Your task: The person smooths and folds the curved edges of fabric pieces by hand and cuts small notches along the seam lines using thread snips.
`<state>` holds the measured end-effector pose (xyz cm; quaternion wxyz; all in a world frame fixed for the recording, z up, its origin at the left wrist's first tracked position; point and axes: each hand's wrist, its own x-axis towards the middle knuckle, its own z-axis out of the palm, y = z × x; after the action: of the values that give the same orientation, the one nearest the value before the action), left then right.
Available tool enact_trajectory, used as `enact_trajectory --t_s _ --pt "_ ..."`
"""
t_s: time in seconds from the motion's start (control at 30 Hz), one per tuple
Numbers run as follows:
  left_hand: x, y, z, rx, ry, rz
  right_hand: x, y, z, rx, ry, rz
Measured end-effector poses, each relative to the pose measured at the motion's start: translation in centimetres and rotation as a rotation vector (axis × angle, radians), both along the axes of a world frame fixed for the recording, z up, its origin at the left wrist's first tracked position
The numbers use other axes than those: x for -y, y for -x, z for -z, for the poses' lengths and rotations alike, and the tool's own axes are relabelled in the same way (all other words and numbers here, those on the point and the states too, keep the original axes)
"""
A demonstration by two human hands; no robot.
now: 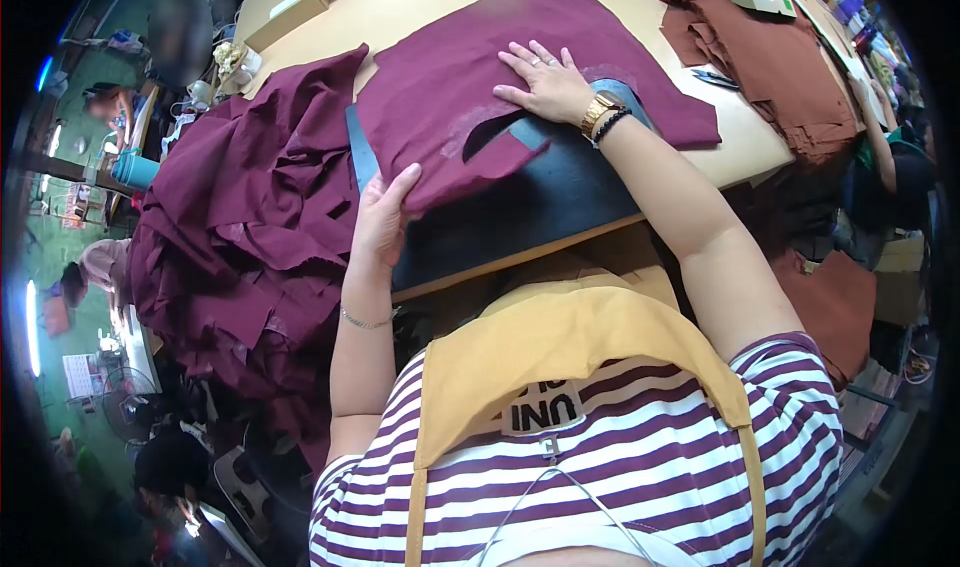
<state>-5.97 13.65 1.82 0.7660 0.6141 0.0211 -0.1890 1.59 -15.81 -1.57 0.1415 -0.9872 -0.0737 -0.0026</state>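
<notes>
A maroon fabric piece [440, 67] lies spread over the table and partly over a dark blue board [480, 222] at the table's near edge. My left hand [383, 217] pinches the near left corner of this fabric between thumb and fingers. Flat on the fabric, toward its right side, rests my right hand [545, 82] with its fingers spread. Between the hands, the fabric's curved cut edge leaves a gap where the board shows. Pale marks run along parts of that edge.
A big heap of maroon fabric [250, 187] hangs off the table's left side. Rust-brown pieces [770, 67] and small snips [715, 79] lie at the right. An open cardboard box [290, 7] stands at the back left. People sit at both sides, further off.
</notes>
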Motion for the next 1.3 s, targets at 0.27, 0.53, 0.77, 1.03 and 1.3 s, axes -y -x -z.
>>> enact_trajectory --t_s 0.27,0.53,0.77,1.03,1.3 --pt "-0.8 0.3 1.2 -0.084 0.092 0.116 0.0 -1.2 -0.4 0.005 0.047 0.08" --pt "-1.5 1.1 -0.1 -0.171 0.347 0.197 0.8 -1.9 -0.5 -0.033 -0.009 0.146" --pt "-4.2 1.9 -1.0 0.563 -1.017 -0.035 6.3 0.5 -2.7 0.368 -0.386 -0.019" --pt "-2.0 11.6 -17.5 0.882 0.624 0.52 26.5 9.2 2.2 0.199 0.229 0.648" --pt "-0.7 12.8 -21.2 0.78 1.012 0.99 26.1 11.8 2.5 0.186 0.407 0.674"
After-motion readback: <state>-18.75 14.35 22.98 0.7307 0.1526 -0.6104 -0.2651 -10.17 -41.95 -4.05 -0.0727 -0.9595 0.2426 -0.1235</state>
